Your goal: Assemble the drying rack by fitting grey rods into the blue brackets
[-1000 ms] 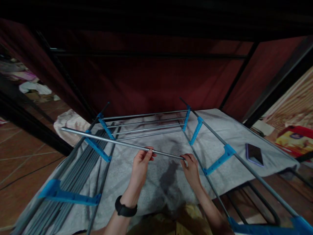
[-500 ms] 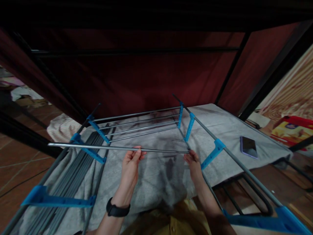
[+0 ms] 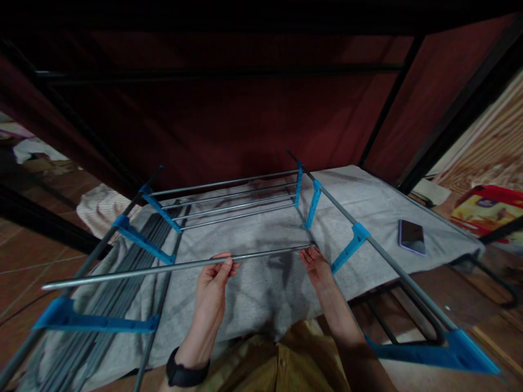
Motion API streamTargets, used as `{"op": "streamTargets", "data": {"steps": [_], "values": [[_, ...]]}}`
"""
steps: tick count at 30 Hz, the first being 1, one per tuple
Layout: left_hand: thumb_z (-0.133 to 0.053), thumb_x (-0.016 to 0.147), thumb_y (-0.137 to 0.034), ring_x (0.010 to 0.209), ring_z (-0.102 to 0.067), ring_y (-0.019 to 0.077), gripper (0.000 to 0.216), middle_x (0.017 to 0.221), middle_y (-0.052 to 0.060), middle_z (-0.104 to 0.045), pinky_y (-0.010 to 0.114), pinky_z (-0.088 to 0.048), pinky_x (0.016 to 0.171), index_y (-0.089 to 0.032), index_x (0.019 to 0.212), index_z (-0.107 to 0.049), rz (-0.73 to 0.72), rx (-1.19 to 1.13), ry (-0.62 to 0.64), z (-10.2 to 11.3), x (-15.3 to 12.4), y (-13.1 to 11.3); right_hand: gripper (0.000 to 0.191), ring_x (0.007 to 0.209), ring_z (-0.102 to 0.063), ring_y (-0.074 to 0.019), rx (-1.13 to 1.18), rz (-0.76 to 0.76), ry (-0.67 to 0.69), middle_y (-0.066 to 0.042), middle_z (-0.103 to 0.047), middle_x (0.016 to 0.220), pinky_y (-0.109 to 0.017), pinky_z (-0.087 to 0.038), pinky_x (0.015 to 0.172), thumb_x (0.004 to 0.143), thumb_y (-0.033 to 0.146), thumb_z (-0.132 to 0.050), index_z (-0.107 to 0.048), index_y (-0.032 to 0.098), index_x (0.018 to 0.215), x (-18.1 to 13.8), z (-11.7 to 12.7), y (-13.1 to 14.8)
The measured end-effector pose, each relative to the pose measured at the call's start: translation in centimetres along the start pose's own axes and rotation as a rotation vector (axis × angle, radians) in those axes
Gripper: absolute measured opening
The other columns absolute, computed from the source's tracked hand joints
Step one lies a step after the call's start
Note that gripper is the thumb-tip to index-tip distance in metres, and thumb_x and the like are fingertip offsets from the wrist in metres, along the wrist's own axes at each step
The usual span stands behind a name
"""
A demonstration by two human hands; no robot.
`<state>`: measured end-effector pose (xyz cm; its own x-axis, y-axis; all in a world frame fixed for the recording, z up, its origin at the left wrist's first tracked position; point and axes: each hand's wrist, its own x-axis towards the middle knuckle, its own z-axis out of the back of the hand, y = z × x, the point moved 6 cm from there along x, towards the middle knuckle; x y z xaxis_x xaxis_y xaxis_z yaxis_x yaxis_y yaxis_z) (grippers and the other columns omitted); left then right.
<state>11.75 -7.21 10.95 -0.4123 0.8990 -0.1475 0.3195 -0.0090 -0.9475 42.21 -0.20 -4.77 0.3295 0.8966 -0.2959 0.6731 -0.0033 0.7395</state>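
Observation:
A long grey metal rod point(image 3: 163, 268) runs from the far left to the right side rail of a grey drying-rack frame with blue plastic brackets point(image 3: 351, 246). My left hand point(image 3: 212, 288) pinches the rod near its middle, a black watch on that wrist. My right hand point(image 3: 316, 267) holds the rod's right end against the frame's inner right rail. Several fitted rods point(image 3: 229, 204) span the frame's far end. The frame lies on a grey towel point(image 3: 265, 288).
A bundle of loose grey rods point(image 3: 122, 283) lies on the towel at the left. A phone point(image 3: 411, 237) rests on the towel at the right. Dark red fabric and black metal bars rise behind. A red and yellow box point(image 3: 486, 209) sits far right. Tiled floor at left.
The rod's left end has swung down and toward me, from pointing up-left to sloping down-left. Its right end stayed at the right rail. The view has shifted slightly.

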Motion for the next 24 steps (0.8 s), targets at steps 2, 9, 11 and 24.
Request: {"op": "streamTargets", "data": {"steps": [2,9,11,24], "values": [[-0.091,0.057,-0.038,0.069,-0.065,0.0131,0.049,0.069,-0.002,-0.066,0.023,-0.047,0.065,-0.014,0.093,-0.069,0.030,0.005,0.002,-0.1,-0.3,0.9,0.009,0.080,-0.073,-0.0192,-0.010,-0.013,0.045,0.000,-0.074,0.081,-0.039,-0.063,0.081,0.078,0.028,-0.071,-0.064,0.026,0.082,0.0,-0.2,-0.2],[-0.088,0.058,-0.045,0.068,-0.065,0.0150,0.048,0.073,0.002,-0.069,0.027,-0.046,0.064,-0.014,0.089,-0.068,0.113,-0.017,0.029,-1.0,0.0,3.8,0.006,0.078,-0.073,-0.0169,0.020,-0.025,0.011,0.000,-0.074,0.078,-0.035,-0.063,0.080,0.076,0.019,-0.068,-0.065,0.024,0.076,0.7,-0.1,0.4],[-0.087,0.060,-0.046,0.068,-0.066,0.0148,0.047,0.077,0.004,-0.071,0.027,-0.047,0.065,-0.014,0.089,-0.068,0.141,-0.028,0.056,-1.3,0.2,4.5,0.009,0.071,-0.072,-0.0160,0.034,-0.032,-0.047,0.001,-0.073,0.072,-0.034,-0.064,0.073,0.076,0.017,-0.067,-0.063,0.024,0.072,1.0,0.2,0.8],[-0.071,0.078,-0.051,0.065,-0.066,0.0197,0.036,0.074,0.009,-0.071,0.031,-0.048,0.062,-0.016,0.083,-0.072,0.142,0.285,0.264,0.4,0.1,6.0,0.024,0.062,-0.070,-0.0155,-0.003,-0.038,-0.008,0.004,-0.069,0.064,-0.035,-0.064,0.071,0.071,0.023,-0.082,-0.059,0.021,0.068,0.5,-0.5,0.6]]}}
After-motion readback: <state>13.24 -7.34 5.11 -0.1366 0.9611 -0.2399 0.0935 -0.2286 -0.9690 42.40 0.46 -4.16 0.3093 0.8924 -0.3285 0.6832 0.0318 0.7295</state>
